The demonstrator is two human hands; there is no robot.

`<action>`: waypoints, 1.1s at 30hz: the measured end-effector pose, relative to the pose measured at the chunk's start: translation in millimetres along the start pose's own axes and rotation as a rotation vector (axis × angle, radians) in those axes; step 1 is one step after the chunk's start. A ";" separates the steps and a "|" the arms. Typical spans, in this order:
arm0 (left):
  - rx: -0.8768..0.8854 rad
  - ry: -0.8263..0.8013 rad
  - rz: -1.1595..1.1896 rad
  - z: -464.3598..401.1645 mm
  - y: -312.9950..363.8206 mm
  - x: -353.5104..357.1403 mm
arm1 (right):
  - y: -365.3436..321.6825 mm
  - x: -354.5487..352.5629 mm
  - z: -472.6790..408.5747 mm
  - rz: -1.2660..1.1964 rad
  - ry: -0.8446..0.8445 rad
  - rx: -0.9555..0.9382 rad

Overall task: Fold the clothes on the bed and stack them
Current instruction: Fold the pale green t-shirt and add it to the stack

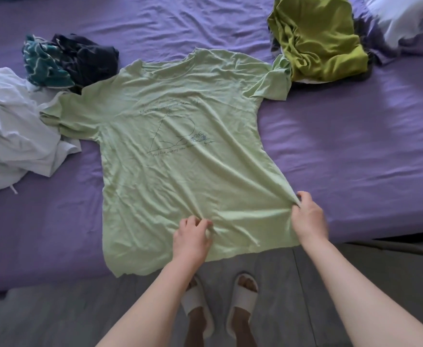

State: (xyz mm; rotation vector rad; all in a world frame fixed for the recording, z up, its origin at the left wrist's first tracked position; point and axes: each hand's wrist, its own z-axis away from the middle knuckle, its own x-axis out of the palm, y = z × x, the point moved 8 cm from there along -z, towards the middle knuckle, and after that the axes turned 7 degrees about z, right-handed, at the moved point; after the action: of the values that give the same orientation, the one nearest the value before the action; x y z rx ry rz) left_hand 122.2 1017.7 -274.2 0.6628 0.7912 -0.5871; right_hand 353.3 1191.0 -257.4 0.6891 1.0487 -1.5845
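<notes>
A light green T-shirt [180, 156] with a dark line drawing lies spread flat on the purple bed [355, 146], its hem hanging over the near edge. My left hand [193, 236] pinches a fold of the shirt near the hem's middle. My right hand [308, 216] pinches the fabric at the shirt's right side edge, pulling creases toward it. An olive green garment [315, 38] lies crumpled at the back right, over the shirt's right sleeve tip. A dark navy and teal bundle [67, 61] sits at the back left. A white garment [12, 131] is heaped at the left.
A pale pillow [411, 18] lies in the far right corner. The grey floor [55, 316] runs along the bed's near edge, where my feet in white slippers [220, 301] stand. The right half of the bed shows bare sheet.
</notes>
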 end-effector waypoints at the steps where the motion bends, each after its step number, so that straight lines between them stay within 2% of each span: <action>1: -0.004 0.031 0.030 -0.2 -2.5 -3.9 | 0.4 -2.1 0.2 -0.025 0.020 -0.005; 4: -0.163 0.220 0.087 3.1 -26.1 -23.9 | -11.8 4.1 7.6 -0.012 -0.036 -0.096; 5: -0.241 0.235 0.115 5.3 -38.8 -27.8 | -16.6 8.7 12.4 0.061 -0.061 -0.127; 8: -0.320 0.132 0.121 8.6 -62.2 -24.6 | -42.0 17.4 32.9 0.438 0.014 -0.320; 10: -0.221 0.086 0.003 10.7 -59.1 -21.0 | -77.2 25.9 58.7 0.401 0.110 -0.588; 12: -0.028 0.116 -0.047 16.0 -43.1 -17.6 | -105.9 43.8 88.5 0.364 0.173 -0.843; 14: 0.142 0.139 -0.019 21.0 -25.3 -11.6 | -120.4 72.2 104.1 0.372 0.018 -0.952; 16: 0.201 0.096 -0.094 22.4 -20.8 0.6 | -118.7 98.5 108.2 0.431 -0.173 -0.902; 19: 0.213 -0.010 -0.260 23.0 -30.1 25.1 | -115.9 101.7 103.8 0.515 -0.081 -0.897; 22: 0.307 0.088 -0.308 25.4 -23.8 18.3 | -120.7 92.2 81.8 0.258 -0.147 -0.783; 23: 0.341 0.146 -0.267 23.8 -21.5 9.7 | -121.7 90.9 68.7 0.177 -0.212 -0.716; 25: 0.334 0.115 -0.006 8.0 -26.9 -9.2 | -123.4 89.8 45.7 -0.001 -0.363 -0.568; 27: 0.209 -0.022 0.296 -13.8 -41.7 -22.3 | -127.6 81.1 29.2 -0.123 -0.368 -0.490; 28: 0.147 -0.053 0.397 -21.2 -49.4 -28.4 | -127.9 78.1 21.6 -0.109 -0.335 -0.470; 31: 0.068 -0.072 0.494 -32.2 -62.6 -39.8 | -129.3 77.2 16.6 -0.054 -0.287 -0.474; 33: 0.057 -0.093 0.501 -32.8 -66.7 -40.5 | -135.8 80.8 27.9 -0.008 -0.316 -0.581</action>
State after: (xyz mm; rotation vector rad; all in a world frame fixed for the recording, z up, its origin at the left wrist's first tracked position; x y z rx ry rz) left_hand 38.4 1007.1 -280.2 0.8446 0.4945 -0.1812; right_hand 203.7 1136.3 -276.1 0.0379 1.1897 -1.2485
